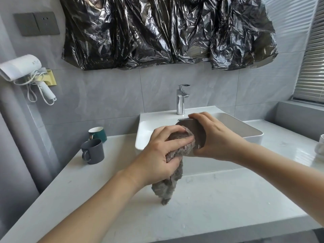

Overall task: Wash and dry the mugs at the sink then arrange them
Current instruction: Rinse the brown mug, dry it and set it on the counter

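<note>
Over the front of the white sink (145, 137), my right hand (215, 137) grips a brownish-grey mug (196, 130) lying on its side. My left hand (161, 151) presses a fluffy grey cloth (173, 172) against the mug's open end, and the cloth's tail hangs down over the countertop. A dark grey mug (93, 151) stands upright on the counter to the left of the sink. Behind it stands a green mug (98, 134) with a white inside.
A chrome tap (181, 99) stands at the back of the sink, with no water running. A white mug (320, 146) is cut off at the right edge of the marble countertop (210, 199). A white hair dryer (22, 69) hangs on the left wall. Black plastic sheeting (166, 30) covers the wall above.
</note>
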